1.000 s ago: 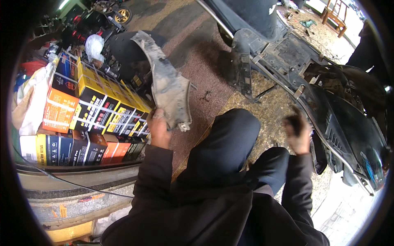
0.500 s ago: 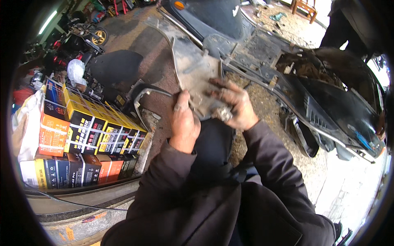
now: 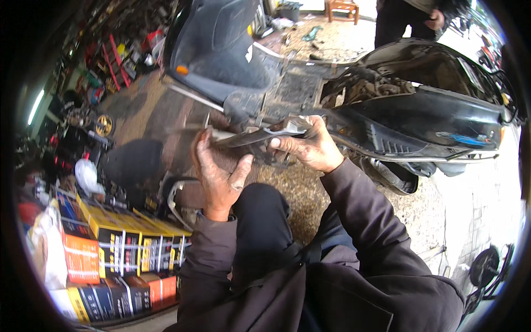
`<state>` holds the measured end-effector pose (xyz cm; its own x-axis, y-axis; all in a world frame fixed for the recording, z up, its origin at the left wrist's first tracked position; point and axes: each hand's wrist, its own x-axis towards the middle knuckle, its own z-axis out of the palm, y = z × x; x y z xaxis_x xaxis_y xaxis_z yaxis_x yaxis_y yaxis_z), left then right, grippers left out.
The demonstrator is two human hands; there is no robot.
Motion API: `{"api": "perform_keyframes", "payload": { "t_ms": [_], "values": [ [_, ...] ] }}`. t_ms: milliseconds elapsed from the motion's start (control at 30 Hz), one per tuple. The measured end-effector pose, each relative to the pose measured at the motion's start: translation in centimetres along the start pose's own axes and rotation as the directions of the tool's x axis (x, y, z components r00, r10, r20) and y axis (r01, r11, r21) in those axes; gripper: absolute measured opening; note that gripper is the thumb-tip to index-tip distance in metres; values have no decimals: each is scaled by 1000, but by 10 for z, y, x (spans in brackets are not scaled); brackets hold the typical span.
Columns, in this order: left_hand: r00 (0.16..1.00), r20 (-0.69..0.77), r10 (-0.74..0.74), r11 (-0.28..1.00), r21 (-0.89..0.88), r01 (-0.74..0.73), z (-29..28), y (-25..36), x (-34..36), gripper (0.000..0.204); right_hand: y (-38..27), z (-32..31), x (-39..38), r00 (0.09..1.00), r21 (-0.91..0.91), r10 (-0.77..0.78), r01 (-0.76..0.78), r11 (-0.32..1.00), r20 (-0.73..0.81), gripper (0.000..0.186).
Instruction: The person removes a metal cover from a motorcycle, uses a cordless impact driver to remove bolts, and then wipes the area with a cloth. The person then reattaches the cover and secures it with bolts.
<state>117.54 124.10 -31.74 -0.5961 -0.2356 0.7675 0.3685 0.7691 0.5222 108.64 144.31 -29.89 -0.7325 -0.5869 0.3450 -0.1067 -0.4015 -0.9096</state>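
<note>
Having turned from flat to nearly edge-on since half a second ago, the plastic panel point(image 3: 251, 137) is now lying crosswise between the two hands, above the floor. Its right end is sitting inside the grip of the right hand point(image 3: 316, 148), whose fingers are clamping on it, the thumb pressing along its near side and the other fingers reaching around behind. Toward its left end, the left hand point(image 3: 217, 182) is standing with thumb and fingers spread apart, the fingers beside the panel and the thumb lying below its edge; whether they are touching it, I cannot tell. Below, a bent knee point(image 3: 260, 206) is pointing toward the panel. Beyond, a dark scooter point(image 3: 415, 113) is resting with its body opened up, and another person point(image 3: 406, 25) is standing behind it. Strapped boxes point(image 3: 119, 252) are sitting at lower left.
</note>
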Motion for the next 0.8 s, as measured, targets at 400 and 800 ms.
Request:
{"api": "perform_keyframes", "payload": {
  "t_ms": [400,800],
  "values": [
    [974,-170,152,907,-367,-206,12,38,118,57,-50,-16,-13,908,21,-239,262,965,-344,36],
    [659,274,-700,-133,-957,256,68,-23,63,40,123,-52,-180,873,673,352,-36,739,-339,96]
  ]
}}
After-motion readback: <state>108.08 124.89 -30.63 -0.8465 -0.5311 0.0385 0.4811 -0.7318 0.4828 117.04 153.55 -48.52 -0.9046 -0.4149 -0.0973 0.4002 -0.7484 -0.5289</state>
